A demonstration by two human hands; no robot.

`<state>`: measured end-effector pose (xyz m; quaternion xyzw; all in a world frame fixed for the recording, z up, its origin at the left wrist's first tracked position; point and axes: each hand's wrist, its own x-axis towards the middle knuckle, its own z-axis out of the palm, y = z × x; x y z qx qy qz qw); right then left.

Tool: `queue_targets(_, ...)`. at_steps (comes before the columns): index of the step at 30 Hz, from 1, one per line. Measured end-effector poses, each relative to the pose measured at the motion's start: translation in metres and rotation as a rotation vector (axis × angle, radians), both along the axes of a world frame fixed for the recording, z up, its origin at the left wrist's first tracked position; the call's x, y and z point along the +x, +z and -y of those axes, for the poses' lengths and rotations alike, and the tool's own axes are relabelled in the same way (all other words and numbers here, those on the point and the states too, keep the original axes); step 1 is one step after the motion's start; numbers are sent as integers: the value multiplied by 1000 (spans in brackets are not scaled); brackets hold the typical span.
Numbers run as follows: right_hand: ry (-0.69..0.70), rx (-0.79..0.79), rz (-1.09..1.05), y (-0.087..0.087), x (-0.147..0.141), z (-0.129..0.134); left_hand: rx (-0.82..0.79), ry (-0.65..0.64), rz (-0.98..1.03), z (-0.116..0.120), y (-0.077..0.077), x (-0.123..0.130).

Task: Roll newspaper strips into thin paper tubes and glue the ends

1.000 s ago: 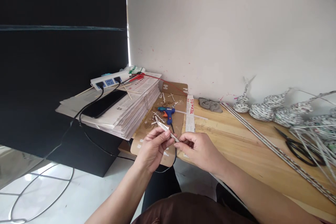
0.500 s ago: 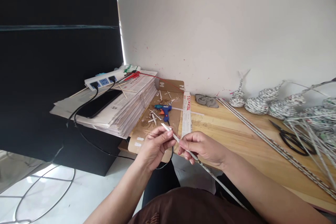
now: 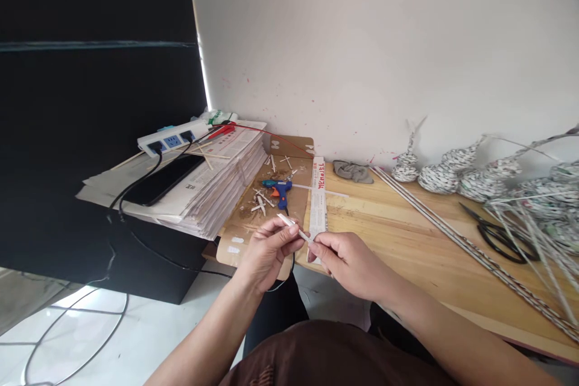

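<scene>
A thin rolled paper stick (image 3: pixel 305 236) runs between my two hands in front of my body. My left hand (image 3: pixel 274 247) pinches it near its pale pointed end, which sticks up past the thumb. Just to the right, my right hand (image 3: pixel 346 258) is closed around the stick, knuckles turned upward. The rest of the stick is mostly hidden behind this hand and forearm. Beyond the hands, a blue glue gun (image 3: pixel 281 190) lies on a brown cardboard sheet (image 3: pixel 296 184) among paper scraps (image 3: pixel 260 200). Beside it lies a folded newspaper strip (image 3: pixel 318 193).
At left, a paper stack (image 3: pixel 235 175) carries a phone (image 3: pixel 165 180) and a power strip (image 3: pixel 174 136). The wooden table (image 3: pixel 389 235) holds a grey cloth (image 3: pixel 353 171), long paper rods (image 3: pixel 447 232), black scissors (image 3: pixel 506 241) and woven paper shapes (image 3: pixel 450 172) along the wall.
My right hand has rolled over, so its back now faces up and covers the stick's lower length. My left hand keeps its pinch. The view has shifted slightly.
</scene>
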<state>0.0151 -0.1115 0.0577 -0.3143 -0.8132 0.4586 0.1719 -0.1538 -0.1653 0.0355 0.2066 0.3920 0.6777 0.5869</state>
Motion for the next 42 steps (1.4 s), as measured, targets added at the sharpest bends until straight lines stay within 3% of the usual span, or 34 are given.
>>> queue_targets(5,163,-663,-143,-8,3,-12,-6,-49,-31,-1,0,3)
queue_targets(8,205,-835,-192,-15,4,-14,-18,-64,-62,-1,-1,5)
queue_targets(10,180,-750,-170,-16,5,-11,-21,-59,-68,-2,-2,6)
queue_targets(15,-47,57,-35,-10,11,2,-13,-13,-27,-5,-3,9)
queue_targets(17,-67,179,-11,-7,14,5,-15,-10,-14,-6,-3,11)
queue_targets(20,-31,-14,-21,-6,18,3,-41,-19,5,-7,-4,14)
queue_targets(25,150,-684,-188,-18,24,-9,-62,-60,41,-9,-7,19)
queue_targets(28,249,-914,-256,-27,26,-13,-57,-84,60,-10,-10,22)
queue_targets(30,230,-831,-238,-30,28,-12,-57,-79,66,-11,-12,24)
queue_targets(34,-31,-195,-118,-27,34,-2,-50,-46,41,-14,-14,26)
queue_targets(36,-101,-16,-70,-26,37,1,-46,-48,32,-15,-16,27)
queue_targets(38,-90,-73,-62,-28,40,1,-48,-61,34,-17,-17,28)
queue_targets(42,89,-600,-247,-39,43,-7,-60,-82,56,-18,-17,32)
